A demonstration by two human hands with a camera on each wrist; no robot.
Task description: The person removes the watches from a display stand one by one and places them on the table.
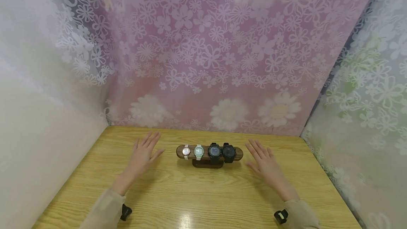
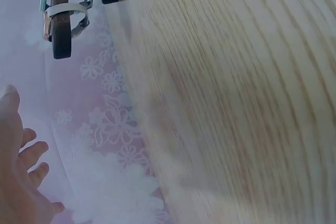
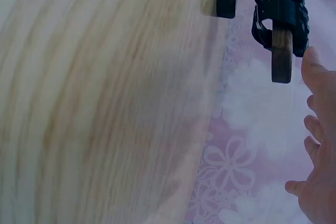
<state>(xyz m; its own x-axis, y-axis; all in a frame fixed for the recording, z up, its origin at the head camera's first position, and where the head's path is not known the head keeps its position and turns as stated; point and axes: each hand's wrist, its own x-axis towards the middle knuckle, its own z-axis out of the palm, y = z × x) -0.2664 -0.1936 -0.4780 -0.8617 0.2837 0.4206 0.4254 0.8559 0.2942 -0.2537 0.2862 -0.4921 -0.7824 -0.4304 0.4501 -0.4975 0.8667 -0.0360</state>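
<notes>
A dark wooden watch stand (image 1: 207, 164) stands on the table between my hands. Its bar carries, from left to right, a small pink-strapped watch (image 1: 186, 151), a mint green square watch (image 1: 198, 151) and two chunky black watches (image 1: 214, 151). My left hand (image 1: 145, 154) hovers left of the stand, fingers spread and holding nothing. To the right, my right hand (image 1: 263, 160) mirrors it with fingers extended, its thumb toward the bar's right end. In the right wrist view, the bar's end (image 3: 281, 61) is close to that thumb.
The wood-grain table (image 1: 190, 197) runs back to a pink floral curtain (image 1: 203, 63). A pale wall (image 1: 47, 98) borders the left side, and a white floral curtain (image 1: 365, 133) the right. Black devices (image 1: 281, 216) are strapped at both wrists.
</notes>
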